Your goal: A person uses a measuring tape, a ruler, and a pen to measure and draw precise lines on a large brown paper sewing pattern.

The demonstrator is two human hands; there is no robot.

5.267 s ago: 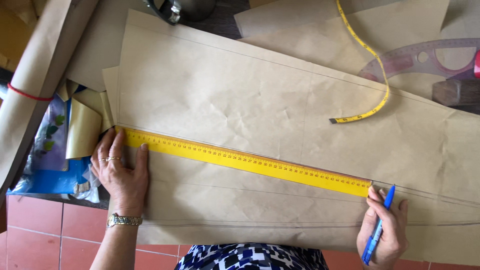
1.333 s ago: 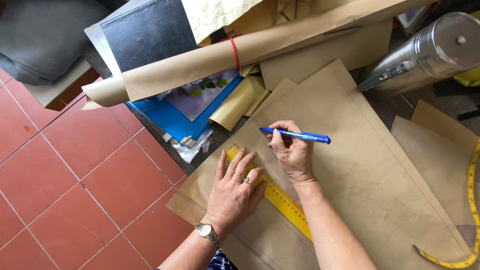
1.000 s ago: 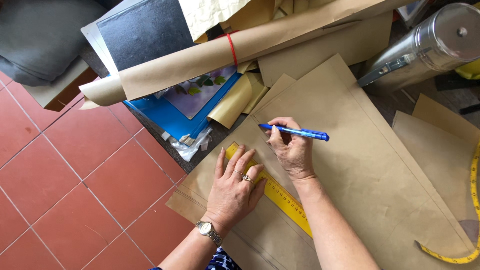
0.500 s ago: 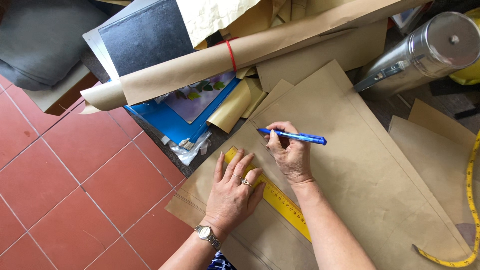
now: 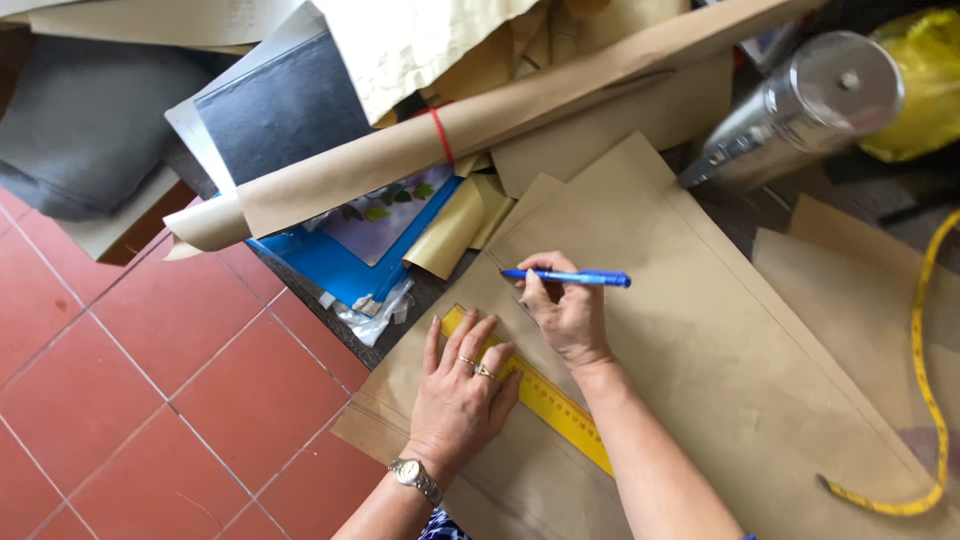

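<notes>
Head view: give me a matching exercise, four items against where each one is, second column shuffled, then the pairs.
Items:
1. blue pen
2. yellow ruler
3. yellow tape measure
4. paper roll

Places:
A. lying on clutter behind the brown sheet
B. curving along the right edge
C. held in the right hand
D. pressed flat under the left hand

Pairs: 1-C, 2-D, 3-B, 4-A

Left hand [image 5: 462,390] flat, right hand [image 5: 566,312] curled.

- ruler [image 5: 560,410]: yellow
- pen [image 5: 570,277]: blue
- paper sheet [image 5: 700,330]: plain brown
- tape measure [image 5: 925,400]: yellow
- floor [image 5: 150,400]: red tiles
- folder [image 5: 320,265]: blue, seemingly a leaf print
</notes>
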